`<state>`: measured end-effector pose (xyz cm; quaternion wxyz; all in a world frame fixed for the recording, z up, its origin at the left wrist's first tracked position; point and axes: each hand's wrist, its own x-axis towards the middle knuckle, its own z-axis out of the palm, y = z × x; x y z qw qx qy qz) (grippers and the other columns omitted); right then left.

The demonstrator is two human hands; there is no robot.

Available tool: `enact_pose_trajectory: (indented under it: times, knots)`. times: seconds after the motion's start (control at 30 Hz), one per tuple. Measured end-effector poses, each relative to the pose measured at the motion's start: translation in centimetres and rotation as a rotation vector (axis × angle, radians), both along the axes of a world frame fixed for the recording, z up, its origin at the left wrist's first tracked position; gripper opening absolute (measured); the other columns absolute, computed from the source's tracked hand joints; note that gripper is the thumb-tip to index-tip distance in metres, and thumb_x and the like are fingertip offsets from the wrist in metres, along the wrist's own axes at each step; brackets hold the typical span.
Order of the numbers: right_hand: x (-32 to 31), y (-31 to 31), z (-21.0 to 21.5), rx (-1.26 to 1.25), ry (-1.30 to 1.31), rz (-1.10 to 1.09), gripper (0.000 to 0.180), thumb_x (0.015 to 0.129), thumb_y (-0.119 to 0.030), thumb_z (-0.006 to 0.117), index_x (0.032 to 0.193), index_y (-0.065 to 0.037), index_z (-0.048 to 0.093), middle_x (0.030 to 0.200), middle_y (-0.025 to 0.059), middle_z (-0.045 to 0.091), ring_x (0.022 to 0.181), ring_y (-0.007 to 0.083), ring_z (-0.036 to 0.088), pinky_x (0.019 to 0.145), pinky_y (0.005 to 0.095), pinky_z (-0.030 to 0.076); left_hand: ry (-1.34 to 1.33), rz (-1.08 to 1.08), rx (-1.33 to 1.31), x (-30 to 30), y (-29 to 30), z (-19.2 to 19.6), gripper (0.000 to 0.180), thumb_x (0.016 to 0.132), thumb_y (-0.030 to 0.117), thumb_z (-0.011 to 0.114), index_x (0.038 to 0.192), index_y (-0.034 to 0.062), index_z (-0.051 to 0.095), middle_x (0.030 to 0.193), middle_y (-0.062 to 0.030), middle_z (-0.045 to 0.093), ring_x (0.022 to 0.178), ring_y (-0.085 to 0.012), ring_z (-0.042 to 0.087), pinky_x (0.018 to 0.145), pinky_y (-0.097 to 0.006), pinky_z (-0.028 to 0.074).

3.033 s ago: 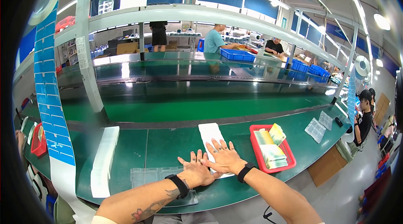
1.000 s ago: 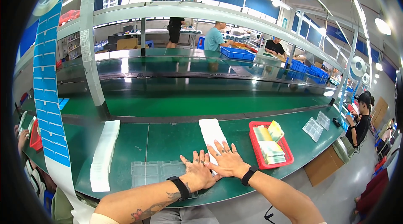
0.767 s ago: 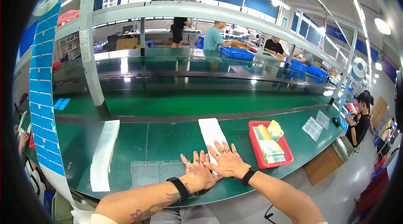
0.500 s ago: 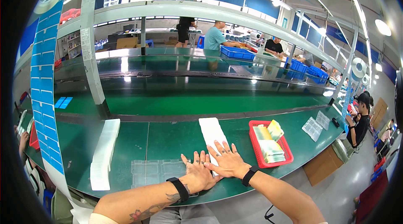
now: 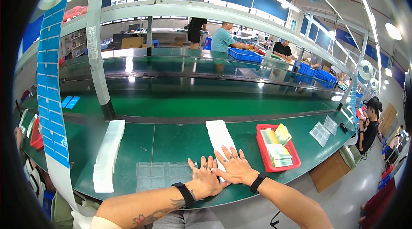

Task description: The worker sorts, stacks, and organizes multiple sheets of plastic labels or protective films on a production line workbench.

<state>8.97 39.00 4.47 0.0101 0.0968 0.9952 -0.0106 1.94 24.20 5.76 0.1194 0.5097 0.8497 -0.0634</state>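
Observation:
My right hand [image 5: 234,167] lies flat with its fingers spread on a long, overlapping row of white cards [image 5: 219,132]. Beside it, my left hand [image 5: 204,179] also has its fingers stretched out, and its thumb side meets the right hand near the row's close end. Beneath and left of the left hand are clear plastic compartment trays [image 5: 152,176], partly covered by the hand. A second fanned row of white cards [image 5: 107,158] runs along the green table at the left. To the right stands a red basket [image 5: 295,165] holding stacks of yellow and white cards.
Two clear plastic trays [image 5: 319,134] and a small black object [image 5: 343,127] lie at the table's right end. A grey post [image 5: 99,70] rises behind the left card row. Blue label strip [image 5: 52,83] hangs at far left. People work at other tables.
The whole scene has shifted slightly rightward in the view. Both hands stay spread on and beside the white card row, with hardly any movement.

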Motion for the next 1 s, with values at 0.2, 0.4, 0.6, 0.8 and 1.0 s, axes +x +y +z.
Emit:
enact_pose_trajectory:
  times: [0.2,0.4,0.6,0.8,1.0]
  knots:
    - [0.1,-0.2,-0.1,-0.007,-0.01,0.008,0.086,0.095,-0.071,0.034,0.158,-0.014,0.026,0.163,0.0224,0.019,0.148,0.0472,0.019,0.118,0.0615,0.016,-0.011,0.007,0.033,0.0,-0.3,-0.3,0.101,0.093,0.077,0.023,0.157,-0.0008,0.016,0.166,-0.0176,0.014,0.153,-0.0377,0.014,0.112,-0.076,0.009]
    - [0.5,0.0,-0.7,-0.021,0.007,-0.013,0.087,0.093,-0.074,0.034,0.158,-0.017,0.027,0.163,0.0207,0.019,0.149,0.045,0.019,0.118,0.0625,0.014,-0.021,-0.032,0.012,0.1,-0.3,-0.4,0.102,0.093,0.077,0.023,0.158,-0.0009,0.015,0.166,-0.0175,0.013,0.153,-0.0378,0.013,0.112,-0.075,0.008]
    - [0.9,-0.5,-0.3,0.001,0.005,-0.003,0.087,0.093,-0.075,0.033,0.158,-0.017,0.027,0.163,0.0208,0.02,0.149,0.045,0.02,0.119,0.0618,0.014,-0.018,-0.036,0.015,0.5,-0.8,-0.3,0.101,0.094,0.076,0.024,0.157,-0.002,0.016,0.166,-0.0185,0.013,0.153,-0.0378,0.013,0.112,-0.075,0.008]
    - [1.2,-0.8,0.1,-0.005,-0.008,0.012,0.085,0.095,-0.071,0.034,0.157,-0.014,0.028,0.162,0.0234,0.021,0.147,0.0484,0.021,0.118,0.0621,0.017,-0.037,-0.023,0.007,0.7,-0.9,-0.1,0.097,0.095,0.073,0.028,0.158,-0.0007,0.015,0.166,-0.0164,0.012,0.153,-0.0365,0.01,0.111,-0.077,0.007]
    - [1.7,-0.9,-0.2,-0.005,-0.006,0.016,0.085,0.095,-0.071,0.033,0.157,-0.014,0.028,0.162,0.0244,0.021,0.147,0.0488,0.02,0.118,0.0621,0.016,-0.041,-0.039,-0.012,1.1,-1.1,0.1,0.097,0.095,0.072,0.028,0.158,-0.0006,0.015,0.166,-0.0165,0.011,0.154,-0.0365,0.008,0.111,-0.077,0.007]
